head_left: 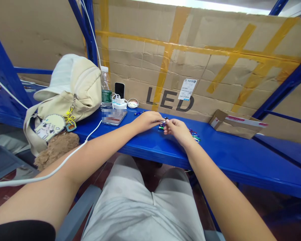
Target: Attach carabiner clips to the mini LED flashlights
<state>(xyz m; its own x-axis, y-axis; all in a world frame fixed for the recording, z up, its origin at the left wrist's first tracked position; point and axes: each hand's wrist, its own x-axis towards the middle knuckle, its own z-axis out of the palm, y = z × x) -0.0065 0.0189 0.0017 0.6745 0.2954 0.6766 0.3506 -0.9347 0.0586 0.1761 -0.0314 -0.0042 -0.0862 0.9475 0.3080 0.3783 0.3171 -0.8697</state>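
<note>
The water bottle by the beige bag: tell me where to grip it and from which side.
Grip the water bottle around its clear upper part, just below the white cap, probably coming from above and the right. It stands upright and that part rises above the white plug adapter on its right, while the beige bag crowds its left side.

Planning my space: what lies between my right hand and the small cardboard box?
In the head view, colourful slim items lie beside your right hand, then blue tabletop reaches to the box.
</note>
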